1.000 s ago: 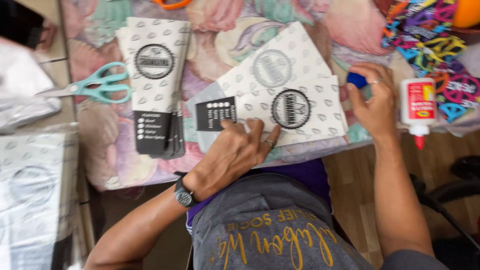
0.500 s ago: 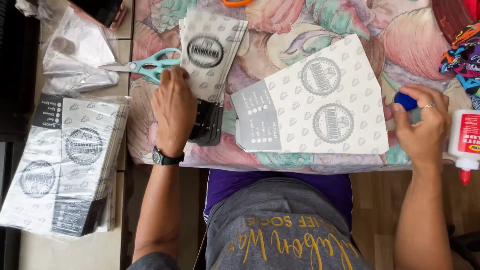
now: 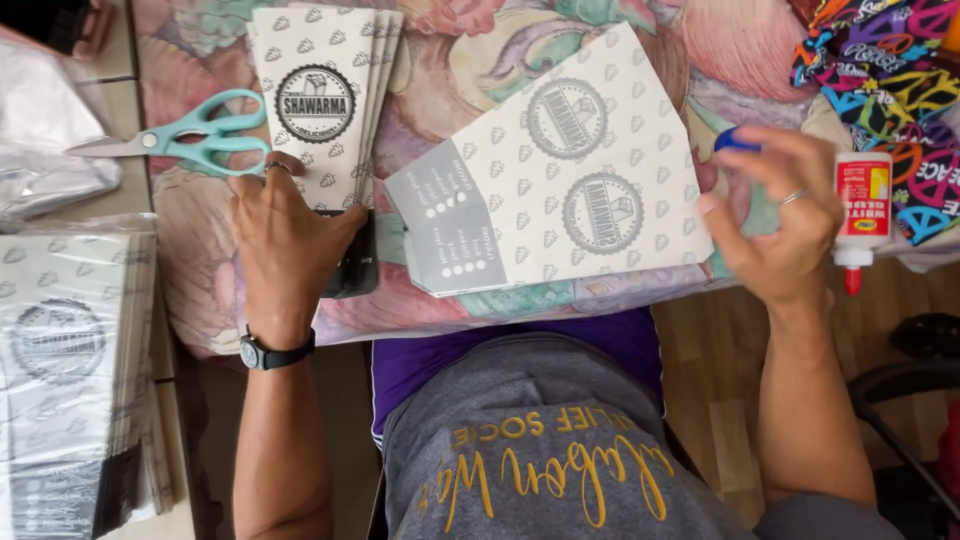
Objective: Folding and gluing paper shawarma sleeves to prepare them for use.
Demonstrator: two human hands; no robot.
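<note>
My left hand (image 3: pixel 285 240), with a black watch on the wrist, grips the dark lower end of a stack of white printed paper bags (image 3: pixel 320 90) lying on the flowered cloth (image 3: pixel 450 60). To the right, a large printed paper sheet (image 3: pixel 570 170) lies flat, folded into an angled shape. At its right edge, my right hand (image 3: pixel 780 220) pinches a small blue-capped object (image 3: pixel 737 140) in its fingertips; the hand is blurred. A white glue bottle (image 3: pixel 862 215) with a red tip stands just right of that hand.
Teal scissors (image 3: pixel 180 140) lie left of the bag stack, close to my left fingers. A wrapped pile of more bags (image 3: pixel 70 370) sits at the far left, under crumpled plastic (image 3: pixel 40 130). Colourful fabric (image 3: pixel 890 70) lies top right. The cloth's near edge runs past my lap.
My left hand left the large sheet, moved left to the bag stack and now grips its lower end. My right hand stayed at the sheet's right edge with the blue object.
</note>
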